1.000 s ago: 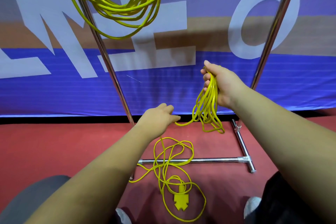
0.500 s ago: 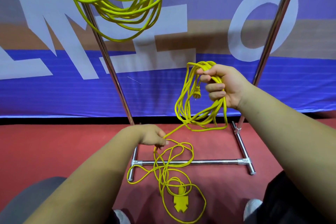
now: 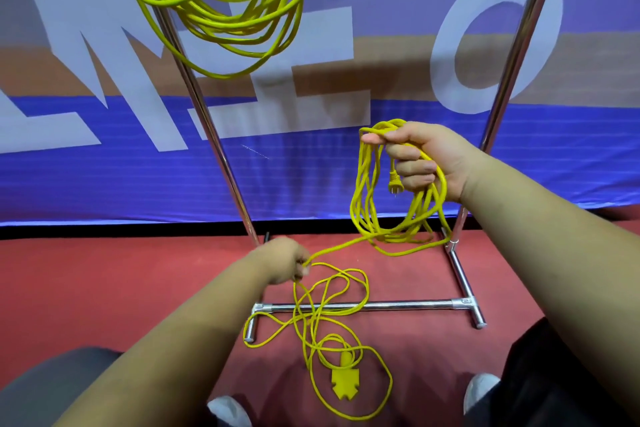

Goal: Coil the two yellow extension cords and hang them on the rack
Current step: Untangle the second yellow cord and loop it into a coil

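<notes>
A: Cord number one? Where is it in the head view?

B: First coiled cord [image 3: 221, 10] hangs at upper left beside the left chrome upright of the rack [image 3: 377, 306], its loops dangling in front of the blue banner [image 3: 104, 177].

A: And the second extension cord [image 3: 398, 218]?

B: Partly coiled. The right hand [image 3: 426, 159] has its fingers clamped round the top of a bundle of loops, with the plug [image 3: 394, 182] sticking out beside the knuckles. From the bundle one strand runs down left to the left hand [image 3: 287, 262], whose fingers are pinched together on it.

A: The rest of it?

B: Loose on the red floor [image 3: 104, 288], tangled across the rack's base bar, ending in the yellow socket block [image 3: 344, 386] near the person's white shoes [image 3: 479, 392].
</notes>
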Demonstrator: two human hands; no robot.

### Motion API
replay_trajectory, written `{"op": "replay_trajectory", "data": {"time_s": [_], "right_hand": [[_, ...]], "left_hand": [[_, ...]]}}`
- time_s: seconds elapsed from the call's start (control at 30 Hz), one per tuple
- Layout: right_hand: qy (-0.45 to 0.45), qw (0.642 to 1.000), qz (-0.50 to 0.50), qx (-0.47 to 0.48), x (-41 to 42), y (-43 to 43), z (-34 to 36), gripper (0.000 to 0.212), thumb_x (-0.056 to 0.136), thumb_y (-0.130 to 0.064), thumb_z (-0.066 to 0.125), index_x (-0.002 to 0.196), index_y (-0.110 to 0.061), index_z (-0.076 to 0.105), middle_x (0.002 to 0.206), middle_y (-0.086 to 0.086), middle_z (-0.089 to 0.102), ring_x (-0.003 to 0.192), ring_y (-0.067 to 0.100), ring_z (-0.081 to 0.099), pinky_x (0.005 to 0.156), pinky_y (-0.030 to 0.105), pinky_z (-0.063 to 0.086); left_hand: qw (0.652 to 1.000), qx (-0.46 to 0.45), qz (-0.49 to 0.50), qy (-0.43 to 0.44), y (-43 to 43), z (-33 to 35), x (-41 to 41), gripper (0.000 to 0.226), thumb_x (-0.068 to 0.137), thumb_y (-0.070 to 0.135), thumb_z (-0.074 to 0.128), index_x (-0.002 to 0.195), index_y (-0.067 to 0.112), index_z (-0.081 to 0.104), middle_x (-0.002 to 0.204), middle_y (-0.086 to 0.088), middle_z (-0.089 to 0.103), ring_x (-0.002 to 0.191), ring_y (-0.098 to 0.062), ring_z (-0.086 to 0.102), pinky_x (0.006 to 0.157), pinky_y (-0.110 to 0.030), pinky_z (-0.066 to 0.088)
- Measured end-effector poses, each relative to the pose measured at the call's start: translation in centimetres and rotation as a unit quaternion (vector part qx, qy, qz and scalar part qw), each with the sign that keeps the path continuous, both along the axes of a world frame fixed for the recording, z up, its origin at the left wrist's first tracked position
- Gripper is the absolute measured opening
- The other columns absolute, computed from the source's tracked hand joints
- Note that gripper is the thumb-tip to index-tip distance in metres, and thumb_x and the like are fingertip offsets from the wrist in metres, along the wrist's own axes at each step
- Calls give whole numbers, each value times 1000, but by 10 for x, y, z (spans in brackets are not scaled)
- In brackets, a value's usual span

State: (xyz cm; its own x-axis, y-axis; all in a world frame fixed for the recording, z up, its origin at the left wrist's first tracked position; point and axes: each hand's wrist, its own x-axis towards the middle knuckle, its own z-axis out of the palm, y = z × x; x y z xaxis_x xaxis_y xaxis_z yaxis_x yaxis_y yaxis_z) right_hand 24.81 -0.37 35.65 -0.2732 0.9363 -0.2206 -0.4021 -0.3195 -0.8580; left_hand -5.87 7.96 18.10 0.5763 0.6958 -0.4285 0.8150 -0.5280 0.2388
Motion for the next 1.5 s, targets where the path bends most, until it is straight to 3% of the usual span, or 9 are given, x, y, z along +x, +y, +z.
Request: {"op": "replay_trajectory", "data": {"time_s": [0.27, 0.53, 0.7, 0.93, 1.03, 1.13, 1.23, 1.33, 1.5], "right_hand": [[-115, 991, -46, -49, -8, 2, -14, 15, 105, -20, 56, 90, -19, 53, 63, -8, 37, 34, 4, 28, 33, 18, 22], [-220, 968, -114, -48, -19, 13, -38, 19, 99, -25, 71, 85, -18, 61, 71, 0, 58, 53, 12, 56, 43, 24, 45], [-186, 980, -63, -41, -33, 10, -47, 8, 106, -20, 58, 114, -17, 58, 112, 19, 79, 102, 37, 75, 96, 53, 58], [-171, 983, -43, -45, -41, 6, -43, 23, 106, -39, 61, 93, -20, 61, 67, -1, 49, 50, 14, 45, 63, 38, 58], [-149, 986, -50, -53, -40, 2, -37, 37, 107, -52, 55, 93, -19, 59, 66, -5, 45, 43, 8, 37, 45, 26, 45], [-127, 989, -52, -51, -36, 0, -32, 48, 97, -64, 63, 94, -16, 62, 65, -5, 42, 39, 6, 33, 39, 24, 38], [-111, 992, -40, -44, -34, -1, -27, 48, 84, -57, 76, 99, -13, 67, 61, -5, 37, 37, 6, 33, 40, 23, 39], [-113, 993, -7, -42, -38, -4, -24, 37, 91, -46, 74, 106, -12, 70, 55, -6, 36, 36, 7, 35, 42, 25, 43], [-106, 994, 6, -35, -50, -5, -24, 24, 106, -36, 61, 102, -13, 69, 51, -5, 36, 34, 8, 38, 41, 24, 45]], "left_hand": [[912, 176, 90, -359, 7, 97, 18, 9, 90, 22, 78, 96, 27, 82, 84, 0, 65, 78, -11, 63, 74, -24, 50], [792, -160, 84, -583, -19, 161, 33, 20, 105, 12, 58, 120, 6, 70, 110, -24, 74, 116, -41, 69, 105, -48, 54], [646, -347, 99, -673, -30, 177, 46, 26, 108, 9, 44, 122, 9, 65, 114, -16, 73, 125, -33, 65, 106, -41, 54], [550, -377, 296, -684, 1, 174, 24, 43, 111, 40, 35, 135, 16, 61, 102, -11, 79, 81, -21, 79, 67, -34, 65], [620, -383, 316, -608, 18, 161, 4, 78, 100, 73, 29, 133, 12, 65, 119, -10, 76, 60, -17, 69, 57, -30, 61], [785, -210, 294, -504, 21, 139, 2, 42, 104, 50, 53, 121, 17, 72, 104, -10, 71, 61, -14, 55, 59, -29, 54], [870, -97, 220, -429, 20, 122, 12, 27, 105, 37, 56, 108, 20, 77, 86, -1, 66, 74, -15, 58, 73, -31, 57], [907, -19, 188, -377, 13, 116, 27, 34, 105, 46, 52, 96, 23, 77, 77, 2, 63, 67, -13, 55, 73, -35, 54], [863, -97, 260, -423, -2, 117, 61, 34, 109, 34, 46, 119, 10, 68, 107, -2, 73, 94, -20, 63, 83, -35, 48]]}}
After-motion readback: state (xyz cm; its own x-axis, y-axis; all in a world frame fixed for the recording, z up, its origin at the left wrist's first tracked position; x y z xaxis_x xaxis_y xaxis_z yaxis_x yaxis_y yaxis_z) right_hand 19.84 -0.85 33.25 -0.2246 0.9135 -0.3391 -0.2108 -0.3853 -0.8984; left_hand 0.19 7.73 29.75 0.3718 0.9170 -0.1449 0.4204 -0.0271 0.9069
